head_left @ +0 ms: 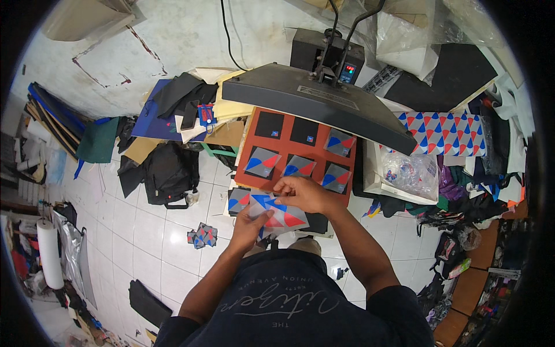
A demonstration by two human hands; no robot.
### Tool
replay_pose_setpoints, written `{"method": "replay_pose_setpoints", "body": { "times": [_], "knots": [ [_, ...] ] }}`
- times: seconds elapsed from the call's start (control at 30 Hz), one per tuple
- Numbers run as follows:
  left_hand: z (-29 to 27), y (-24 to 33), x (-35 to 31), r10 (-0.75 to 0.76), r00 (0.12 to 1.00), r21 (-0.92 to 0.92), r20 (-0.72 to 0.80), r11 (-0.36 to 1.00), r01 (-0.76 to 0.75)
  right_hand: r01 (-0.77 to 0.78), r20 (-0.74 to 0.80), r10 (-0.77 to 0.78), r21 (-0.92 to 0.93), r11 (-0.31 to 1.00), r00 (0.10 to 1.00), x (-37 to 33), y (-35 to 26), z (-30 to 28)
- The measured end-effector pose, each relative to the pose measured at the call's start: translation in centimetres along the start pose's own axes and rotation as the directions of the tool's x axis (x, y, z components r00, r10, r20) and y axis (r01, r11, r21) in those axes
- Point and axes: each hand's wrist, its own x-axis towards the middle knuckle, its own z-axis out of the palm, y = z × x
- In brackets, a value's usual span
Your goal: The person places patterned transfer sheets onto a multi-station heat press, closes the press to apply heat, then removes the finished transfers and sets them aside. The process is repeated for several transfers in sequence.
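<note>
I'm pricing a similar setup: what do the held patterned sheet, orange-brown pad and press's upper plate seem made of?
Patterned sheet: probably thin plastic film, smooth; it looks pale and milky between the coloured shapes, though coated paper is possible.
Orange-brown pad: perhaps silicone rubber or foam, matte, given its even colour without shine.
Upper plate: likely painted metal, dull dark grey, with crisp edges.

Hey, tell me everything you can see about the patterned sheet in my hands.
The sheet is thin and pale greyish, looks like translucent plastic film, and carries blue and red pointed shapes. It is held in the air in front of your body, near the front edge of the red-brown pad. Your left hand grips its left side, thumb on top; your right hand is at its upper edge, fingers seemingly touching it. Its underside is hidden.
</note>
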Motion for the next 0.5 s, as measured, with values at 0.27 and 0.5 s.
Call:
{"method": "replay_pose_setpoints", "body": {
  "times": [0.27,0.5],
  "knots": [
    [-0.5,-0.5,0.3,0.043,0.971,-0.127,-0.233,0.989,-0.074,-0.040,-0.282,0.092,0.184,0.982,0.955,-3.3,5.0,2.2],
    [0.0,-0.3,0.4,0.057,0.954,-0.138,-0.295,0.985,-0.102,-0.118,-0.241,0.273,0.512,0.851,0.931,-3.6,4.0,3.1]
  ]
}}
